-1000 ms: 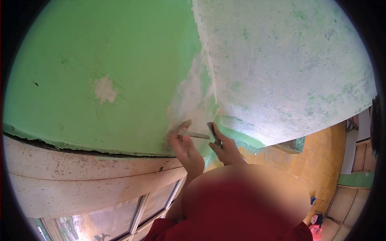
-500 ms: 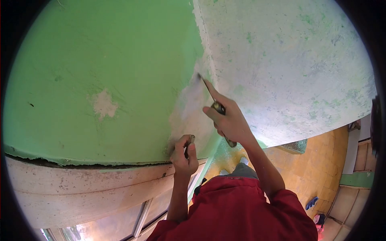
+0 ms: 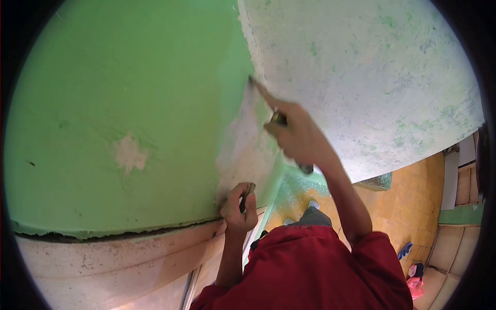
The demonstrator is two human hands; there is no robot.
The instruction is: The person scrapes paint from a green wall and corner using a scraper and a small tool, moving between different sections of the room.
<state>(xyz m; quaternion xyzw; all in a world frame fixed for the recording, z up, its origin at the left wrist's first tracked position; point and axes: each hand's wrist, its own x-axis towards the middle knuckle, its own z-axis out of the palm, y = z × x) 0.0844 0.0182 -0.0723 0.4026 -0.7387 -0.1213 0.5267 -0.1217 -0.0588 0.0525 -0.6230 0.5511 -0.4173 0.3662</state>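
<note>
My right hand (image 3: pixel 302 134) is closed round the dark handle of a scraper (image 3: pixel 279 118), index finger stretched along it. The narrow tip touches the wall near the corner, at the top of a bare pale strip (image 3: pixel 243 139) beside the green paint (image 3: pixel 170 82). Lower down, my left hand (image 3: pixel 240 209) is closed on a short dark object (image 3: pixel 250 190), perhaps a tool handle. Its far end is hidden by the hand and wall, so its kind cannot be told. That hand rests close to the lower edge of the green wall.
A whitish wall (image 3: pixel 351 77) with green flecks meets the green one at the corner. Below the green wall runs a cracked gap (image 3: pixel 103 235) above a pale wooden beam (image 3: pixel 134 253). Dusty yellow floor tiles (image 3: pixel 392 212), a blue slipper (image 3: pixel 405 250) and a pink bag (image 3: pixel 415 287) lie below.
My right hand has moved the scraper tip up along the corner, while my left hand keeps its hold low on the wall. The view has shifted slightly.
</note>
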